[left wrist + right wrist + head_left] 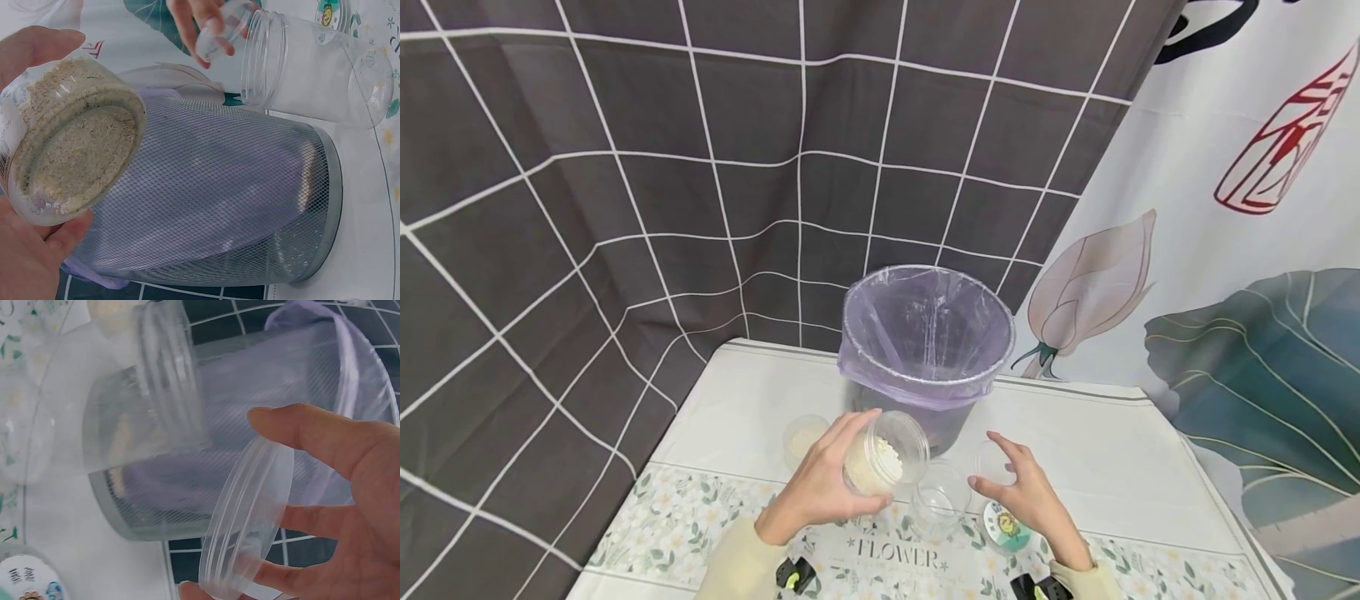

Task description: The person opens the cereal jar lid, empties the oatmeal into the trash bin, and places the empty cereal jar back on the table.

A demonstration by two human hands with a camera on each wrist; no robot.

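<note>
- Closest, cream sleeves end behind black wrist straps.
- A white tablecloth with a green-and-yellow floral band spreads beneath the hands, lettered "FLOWER".
- On it, near the right wrist, lies a round white-and-green disc with a cartoon print, perhaps a lid.
- The left hand grips a clear plastic jar of pale flakes or grains, thumb and fingers on opposite sides. That jar is held above the cloth, tilted, its mouth toward the right.
- The right hand holds a clear round plastic lid with a ridged rim by its edge, thumb on one side, fingers on the other.
- Between the hands, a wide-mouthed clear plastic jar stands upright on the cloth.
- Past the left hand sits a small round container with pale contents, partly hidden.
- Beyond stands a grey mesh bin lined with a translucent purple bag.
- Farthest hang a dark grey curtain with white grid lines and, to the right, a white curtain with leaf and flower drawings.
</note>
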